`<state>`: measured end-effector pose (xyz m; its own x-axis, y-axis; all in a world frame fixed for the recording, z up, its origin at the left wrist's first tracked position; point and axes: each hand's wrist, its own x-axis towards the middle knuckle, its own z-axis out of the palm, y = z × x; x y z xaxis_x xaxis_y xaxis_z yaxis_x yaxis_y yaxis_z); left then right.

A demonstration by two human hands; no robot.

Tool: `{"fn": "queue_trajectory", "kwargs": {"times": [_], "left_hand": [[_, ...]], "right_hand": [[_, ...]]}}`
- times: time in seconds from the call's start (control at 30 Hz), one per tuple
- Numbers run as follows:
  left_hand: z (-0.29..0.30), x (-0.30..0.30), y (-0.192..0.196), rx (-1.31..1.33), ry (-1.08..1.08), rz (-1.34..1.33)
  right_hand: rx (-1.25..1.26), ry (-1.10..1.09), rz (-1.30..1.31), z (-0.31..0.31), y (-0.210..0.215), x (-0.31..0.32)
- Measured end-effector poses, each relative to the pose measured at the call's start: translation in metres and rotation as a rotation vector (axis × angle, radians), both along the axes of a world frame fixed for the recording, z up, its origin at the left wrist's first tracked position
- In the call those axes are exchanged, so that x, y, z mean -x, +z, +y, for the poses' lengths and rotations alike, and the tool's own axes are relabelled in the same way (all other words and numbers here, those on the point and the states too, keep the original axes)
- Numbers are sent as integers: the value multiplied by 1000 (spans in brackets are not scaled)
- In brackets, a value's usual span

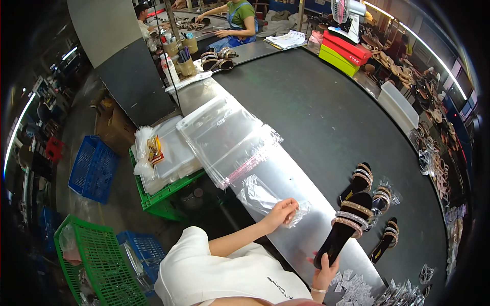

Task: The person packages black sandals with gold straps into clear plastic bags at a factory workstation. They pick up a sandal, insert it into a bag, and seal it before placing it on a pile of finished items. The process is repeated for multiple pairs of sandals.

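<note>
A: Where is the sandal?
B: The black sandal (340, 236) with glittery straps is right of centre, low in the frame, held above the edge of the bench (311, 191).

A: And the hands?
B: The right hand (325, 274) grips it by the heel, reaching up from the lower edge. The left hand (280, 213), its forearm slanting up to the right, has curled fingers pinching a clear bag (256, 195) near the middle of the frame.

A: Which way does the sandal point?
B: Toe to the upper right, heel to the lower left; its long axis runs steeply along that diagonal, insole facing the camera.

A: What's around it?
B: Other sandals (387, 239) lie on the dark surface to its right, and small white packets (352, 288) are strewn at lower right. A pile of clear bags (222, 135) covers the metal strip left of centre.

A: And the room?
B: A green crate (99, 260) sits at lower left, a blue crate (94, 168) above it. A co-worker in a green shirt (246, 14) sits at the top.
</note>
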<state>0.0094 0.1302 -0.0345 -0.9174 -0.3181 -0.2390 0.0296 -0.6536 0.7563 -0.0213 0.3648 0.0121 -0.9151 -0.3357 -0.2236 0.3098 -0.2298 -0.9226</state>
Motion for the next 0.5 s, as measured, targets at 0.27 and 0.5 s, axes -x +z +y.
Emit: {"fn": "queue_trajectory", "kwargs": {"times": [0.27, 0.5], "left_hand": [[-1, 9, -17, -334, 209, -129], [-1, 18, -18, 138, 340, -105]], "right_hand": [[-445, 378, 316, 16, 6, 31], [-800, 525, 642, 16, 3, 45]]}}
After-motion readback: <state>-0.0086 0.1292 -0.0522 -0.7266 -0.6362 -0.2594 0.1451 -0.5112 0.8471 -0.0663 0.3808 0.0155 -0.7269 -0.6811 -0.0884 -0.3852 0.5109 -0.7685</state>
